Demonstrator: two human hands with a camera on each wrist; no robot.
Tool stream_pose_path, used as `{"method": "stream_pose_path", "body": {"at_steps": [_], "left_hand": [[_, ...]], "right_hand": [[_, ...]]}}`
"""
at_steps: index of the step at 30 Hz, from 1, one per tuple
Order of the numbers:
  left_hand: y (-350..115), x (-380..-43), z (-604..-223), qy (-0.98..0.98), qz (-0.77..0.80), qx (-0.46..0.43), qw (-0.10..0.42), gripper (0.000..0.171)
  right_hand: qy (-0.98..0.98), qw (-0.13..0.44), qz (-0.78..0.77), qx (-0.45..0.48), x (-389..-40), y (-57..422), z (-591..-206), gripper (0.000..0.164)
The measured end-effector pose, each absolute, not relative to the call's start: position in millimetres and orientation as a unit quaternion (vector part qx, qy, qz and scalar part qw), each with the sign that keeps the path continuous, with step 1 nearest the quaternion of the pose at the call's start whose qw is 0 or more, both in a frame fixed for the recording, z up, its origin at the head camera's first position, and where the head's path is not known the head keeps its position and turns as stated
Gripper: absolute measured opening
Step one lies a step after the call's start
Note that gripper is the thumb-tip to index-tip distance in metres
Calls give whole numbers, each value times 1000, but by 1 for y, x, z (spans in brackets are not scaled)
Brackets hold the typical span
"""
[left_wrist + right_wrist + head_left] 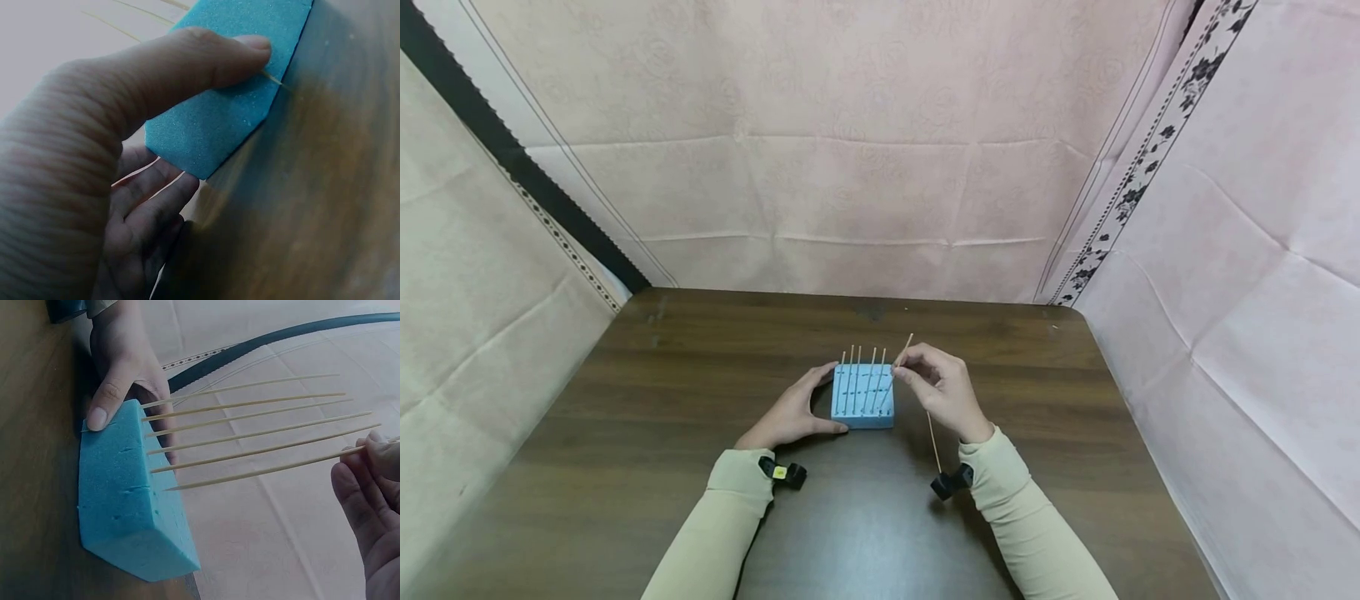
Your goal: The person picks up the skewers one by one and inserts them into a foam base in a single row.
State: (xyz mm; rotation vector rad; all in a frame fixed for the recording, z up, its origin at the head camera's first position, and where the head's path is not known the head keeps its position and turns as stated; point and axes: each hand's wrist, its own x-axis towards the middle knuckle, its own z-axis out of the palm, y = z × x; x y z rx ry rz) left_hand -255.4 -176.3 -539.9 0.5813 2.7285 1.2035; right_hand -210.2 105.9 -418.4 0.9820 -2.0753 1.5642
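A light blue foam block (862,422) stands on the table, with several thin wooden skewers (250,434) upright in a row in its top. My left hand (797,410) holds the block at its left end. The left thumb (206,59) lies across the near face while the other fingers reach round behind. Between thumb and fingertips my right hand (946,390) pinches another skewer (262,474) near its upper end. That skewer leans slightly, its pointed lower tip right at the top of the block, beside the end of the row.
A loose skewer (934,442) lies on the brown wooden table (865,533), just below the right hand. Pale cloth (850,192) hangs behind the table and along both sides. Each wrist wears a small black camera (951,482).
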Motion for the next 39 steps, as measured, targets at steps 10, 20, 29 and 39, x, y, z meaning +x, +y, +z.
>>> {"method": "stream_pose_path", "body": {"at_steps": [10,20,29,39], "left_hand": [[-176,-255,-540,896,398,190,55,116],[-178,-254,-538,896,397,193,53,116],[-176,-255,-542,896,398,190,49,117],[-176,-255,-542,897,396,190,53,116]], "right_hand": [[-756,127,534,356,-217,99,-444,11],[-766,126,523,352,-227,101,-461,12],[-773,75,515,362,-240,113,-475,11],[-842,58,427,326,-247,144,-499,25]]}}
